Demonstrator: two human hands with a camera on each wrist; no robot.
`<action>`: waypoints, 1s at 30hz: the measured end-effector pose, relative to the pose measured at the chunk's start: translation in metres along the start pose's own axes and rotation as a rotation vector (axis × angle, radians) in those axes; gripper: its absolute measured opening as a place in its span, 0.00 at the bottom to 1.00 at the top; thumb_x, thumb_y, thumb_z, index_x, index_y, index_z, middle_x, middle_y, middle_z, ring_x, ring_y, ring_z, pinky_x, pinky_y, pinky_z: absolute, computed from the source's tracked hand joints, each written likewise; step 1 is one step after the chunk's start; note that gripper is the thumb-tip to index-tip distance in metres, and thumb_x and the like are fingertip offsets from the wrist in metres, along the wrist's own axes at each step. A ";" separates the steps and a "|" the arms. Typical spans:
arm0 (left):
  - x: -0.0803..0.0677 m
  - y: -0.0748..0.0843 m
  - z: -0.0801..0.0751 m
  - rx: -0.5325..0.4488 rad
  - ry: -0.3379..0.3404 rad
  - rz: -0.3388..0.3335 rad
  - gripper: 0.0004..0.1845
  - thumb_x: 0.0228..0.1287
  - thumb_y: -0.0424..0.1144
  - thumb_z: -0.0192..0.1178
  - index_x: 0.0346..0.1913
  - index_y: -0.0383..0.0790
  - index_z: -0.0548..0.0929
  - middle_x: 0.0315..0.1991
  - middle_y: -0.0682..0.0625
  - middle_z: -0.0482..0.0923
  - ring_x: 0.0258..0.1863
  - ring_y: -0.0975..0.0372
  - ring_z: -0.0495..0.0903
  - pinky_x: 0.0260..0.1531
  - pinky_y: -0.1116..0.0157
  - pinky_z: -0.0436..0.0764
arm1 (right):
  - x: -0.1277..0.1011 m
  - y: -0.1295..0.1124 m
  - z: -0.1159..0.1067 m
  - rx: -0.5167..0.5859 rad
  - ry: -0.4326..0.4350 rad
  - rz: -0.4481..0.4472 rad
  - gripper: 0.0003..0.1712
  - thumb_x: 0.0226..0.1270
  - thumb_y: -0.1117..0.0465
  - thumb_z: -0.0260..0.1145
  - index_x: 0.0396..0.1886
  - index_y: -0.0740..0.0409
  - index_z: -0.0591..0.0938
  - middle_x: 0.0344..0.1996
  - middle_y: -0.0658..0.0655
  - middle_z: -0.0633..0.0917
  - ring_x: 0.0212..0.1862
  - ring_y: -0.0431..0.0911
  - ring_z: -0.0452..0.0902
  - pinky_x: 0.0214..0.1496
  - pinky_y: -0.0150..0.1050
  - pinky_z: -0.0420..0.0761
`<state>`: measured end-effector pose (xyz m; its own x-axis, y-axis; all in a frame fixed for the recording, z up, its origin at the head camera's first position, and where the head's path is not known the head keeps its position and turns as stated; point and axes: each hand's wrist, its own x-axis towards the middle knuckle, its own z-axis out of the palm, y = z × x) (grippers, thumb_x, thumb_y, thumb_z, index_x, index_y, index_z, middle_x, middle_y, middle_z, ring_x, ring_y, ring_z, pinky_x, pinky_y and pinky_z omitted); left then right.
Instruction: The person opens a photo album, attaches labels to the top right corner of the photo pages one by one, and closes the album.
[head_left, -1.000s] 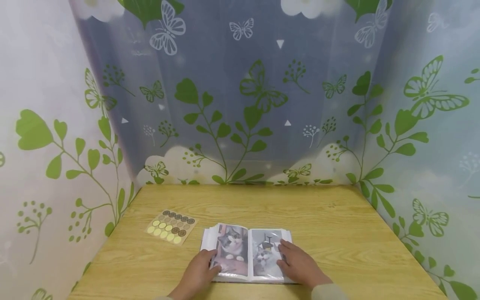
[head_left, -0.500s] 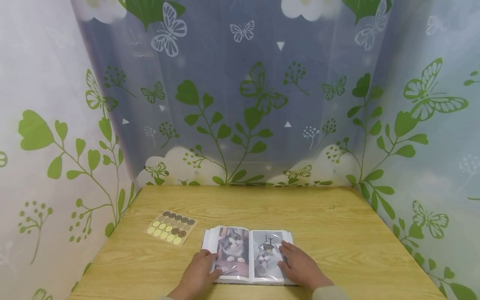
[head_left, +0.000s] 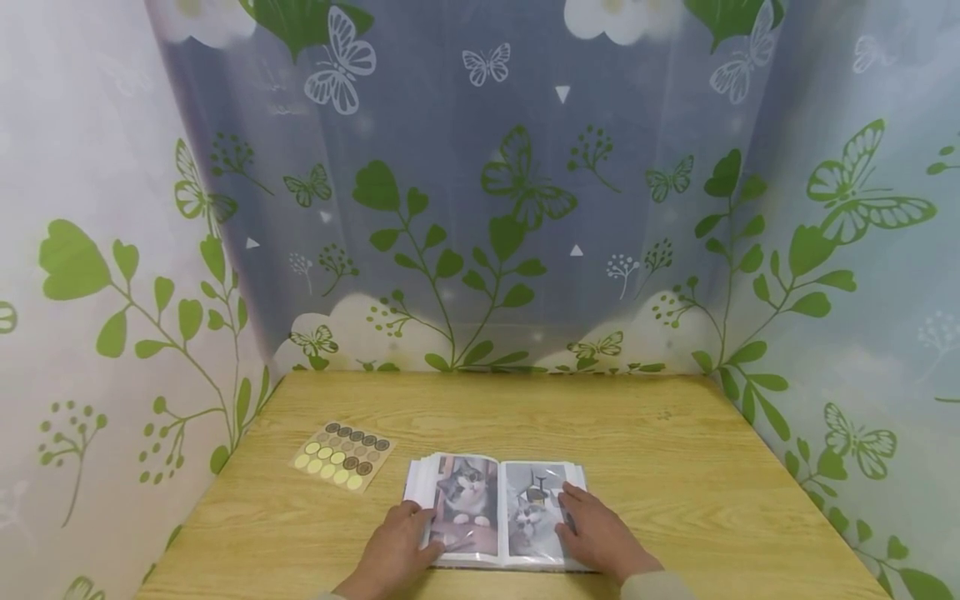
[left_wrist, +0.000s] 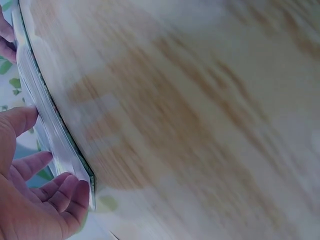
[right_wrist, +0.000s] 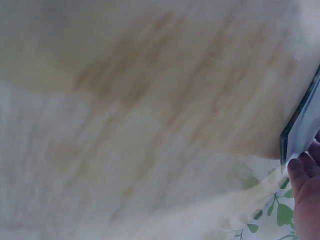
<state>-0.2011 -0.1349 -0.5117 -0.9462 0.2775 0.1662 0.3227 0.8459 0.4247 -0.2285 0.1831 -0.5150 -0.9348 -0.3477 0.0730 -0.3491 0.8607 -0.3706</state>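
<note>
An open photo album (head_left: 501, 508) lies on the wooden table (head_left: 675, 450), a cat picture (head_left: 467, 500) on its left page and a greyish one (head_left: 531, 517) on its right. My left hand (head_left: 393, 542) rests at the album's left edge, thumb on the page. In the left wrist view, the loosely bent fingers of my left hand (left_wrist: 37, 190) touch the page edges, above the dark cover. On the right page's outer edge rests my right hand (head_left: 603, 533), thumb and forefinger spread. Only part of my right hand (right_wrist: 307, 195) shows in the right wrist view, at the album corner.
To the left, behind the album, lies a sheet of round stickers (head_left: 343, 454), yellow and brown in rows. Patterned curtains (head_left: 525, 292) with green leaves and butterflies stand round the table's back and sides.
The album has shifted very slightly toward the right and nearer me. Both hands keep nearly the same place on it; the open pages are the same.
</note>
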 end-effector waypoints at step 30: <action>-0.001 -0.009 -0.014 -0.088 0.033 0.066 0.26 0.59 0.51 0.69 0.55 0.37 0.82 0.49 0.41 0.79 0.49 0.46 0.78 0.49 0.44 0.78 | 0.004 0.002 0.004 0.017 -0.024 0.044 0.28 0.69 0.57 0.63 0.63 0.71 0.75 0.67 0.67 0.72 0.69 0.61 0.65 0.70 0.56 0.65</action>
<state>-0.2027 -0.1494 -0.5031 -0.9220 0.3151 0.2250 0.3865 0.7825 0.4881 -0.2324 0.1823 -0.5188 -0.9473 -0.3184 0.0337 -0.3060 0.8691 -0.3887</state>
